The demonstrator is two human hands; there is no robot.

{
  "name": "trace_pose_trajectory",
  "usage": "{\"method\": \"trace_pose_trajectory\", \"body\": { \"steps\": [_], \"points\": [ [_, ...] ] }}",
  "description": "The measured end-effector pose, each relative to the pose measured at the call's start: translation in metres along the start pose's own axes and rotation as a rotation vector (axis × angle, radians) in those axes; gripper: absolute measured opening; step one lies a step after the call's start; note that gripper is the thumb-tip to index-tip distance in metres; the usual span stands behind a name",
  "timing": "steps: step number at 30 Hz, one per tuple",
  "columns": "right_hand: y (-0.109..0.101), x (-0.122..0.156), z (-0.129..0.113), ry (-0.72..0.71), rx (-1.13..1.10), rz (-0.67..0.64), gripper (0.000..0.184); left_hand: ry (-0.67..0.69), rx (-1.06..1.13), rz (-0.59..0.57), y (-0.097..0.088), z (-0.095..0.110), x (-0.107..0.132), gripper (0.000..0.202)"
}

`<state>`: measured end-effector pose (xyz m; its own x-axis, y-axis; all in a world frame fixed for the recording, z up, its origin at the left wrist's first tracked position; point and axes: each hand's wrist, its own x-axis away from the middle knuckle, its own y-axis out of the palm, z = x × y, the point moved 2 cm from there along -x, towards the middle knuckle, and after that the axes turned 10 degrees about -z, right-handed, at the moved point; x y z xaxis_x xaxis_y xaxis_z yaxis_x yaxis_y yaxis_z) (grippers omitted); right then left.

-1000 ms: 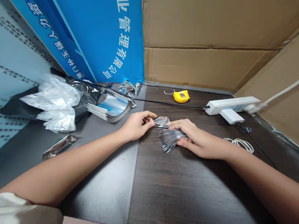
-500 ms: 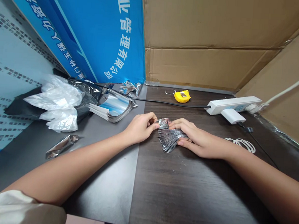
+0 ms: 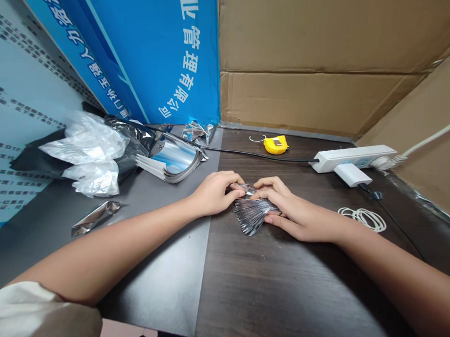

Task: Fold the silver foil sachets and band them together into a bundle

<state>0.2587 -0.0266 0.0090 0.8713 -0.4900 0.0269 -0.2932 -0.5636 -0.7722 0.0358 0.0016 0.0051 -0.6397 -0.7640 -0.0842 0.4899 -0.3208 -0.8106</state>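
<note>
A fanned stack of silvery foil packets [image 3: 253, 214] rests low over the dark tabletop, between my two hands. My right hand [image 3: 289, 210] grips the stack from its right side, with thumb below and fingers above. At the top of the fan, a single foil packet [image 3: 249, 189] is pinched between the thumb and fingers of my left hand [image 3: 220, 192]. The fingertips of my right hand also touch this packet, which partly hides it. Both hands are closed.
Left of me are clear plastic bags [image 3: 92, 150], a curved stack of silver sheets [image 3: 170, 162] and a loose foil pouch [image 3: 96, 217]. Toward the back are a yellow tape measure [image 3: 275, 144], crumpled foil [image 3: 197, 131] and a white power strip [image 3: 355, 158]. A coiled white cable [image 3: 362, 218] lies right.
The fingers of both hands have come closer together over the top packet, covering more of it. The fan of packets has shifted slightly down and left.
</note>
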Motion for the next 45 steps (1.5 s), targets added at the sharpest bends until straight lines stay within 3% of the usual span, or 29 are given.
{"method": "trace_pose_trajectory", "body": {
  "steps": [10, 18, 21, 29, 35, 45],
  "points": [
    [0.003, -0.007, -0.001, -0.048, 0.035, 0.021, 0.03, 0.065, 0.059, -0.031, -0.001, 0.004, 0.001, 0.005],
    [0.004, -0.005, 0.002, -0.05, 0.038, 0.067, 0.031, 0.13, 0.21, -0.098, -0.01, -0.001, 0.009, 0.021],
    [0.005, -0.003, 0.003, -0.068, 0.057, 0.086, 0.036, 0.157, 0.178, -0.075, -0.014, -0.003, 0.01, 0.019],
    [0.007, -0.005, 0.0, 0.006, 0.145, 0.099, 0.063, 0.006, 0.391, 0.032, -0.004, -0.005, 0.007, 0.018],
    [0.008, -0.007, 0.002, -0.01, 0.082, 0.075, 0.045, 0.06, 0.302, 0.011, -0.004, -0.002, 0.008, 0.007],
    [0.008, -0.011, -0.003, -0.034, 0.094, 0.083, 0.047, 0.051, 0.286, 0.015, -0.004, 0.0, 0.007, 0.004]
  ]
}}
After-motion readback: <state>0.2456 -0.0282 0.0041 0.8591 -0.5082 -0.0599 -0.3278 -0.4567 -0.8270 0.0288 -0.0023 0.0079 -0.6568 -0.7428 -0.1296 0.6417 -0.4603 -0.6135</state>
